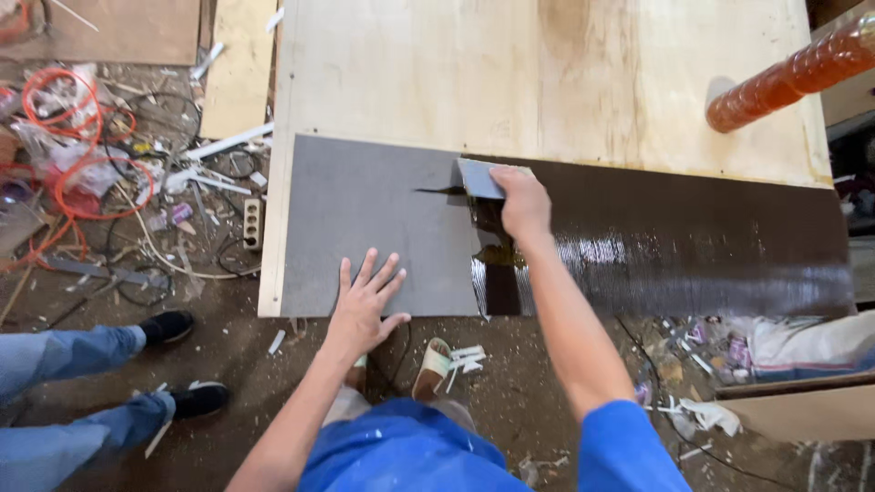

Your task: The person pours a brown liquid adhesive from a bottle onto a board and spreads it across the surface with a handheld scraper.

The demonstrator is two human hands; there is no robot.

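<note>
Left hand [366, 305] lies flat, palm down, fingers spread — arm bare and nearly straight. Right hand [522, 202] reaches farther forward, fingers curled closed in a grip — forearm extended.

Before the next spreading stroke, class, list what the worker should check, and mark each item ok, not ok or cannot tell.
1. Left hand flat on the dry part of the grey sheet, steadying it: ok.
2. Right hand gripping the spreader: ok.
3. Wet glue covers the sheet's right part: ok.
4. Left part coated: not ok, it is dry.
5. Enough glue at the spreader: cannot tell.
6. Another person's feet clear of the plywood board: ok.
</note>
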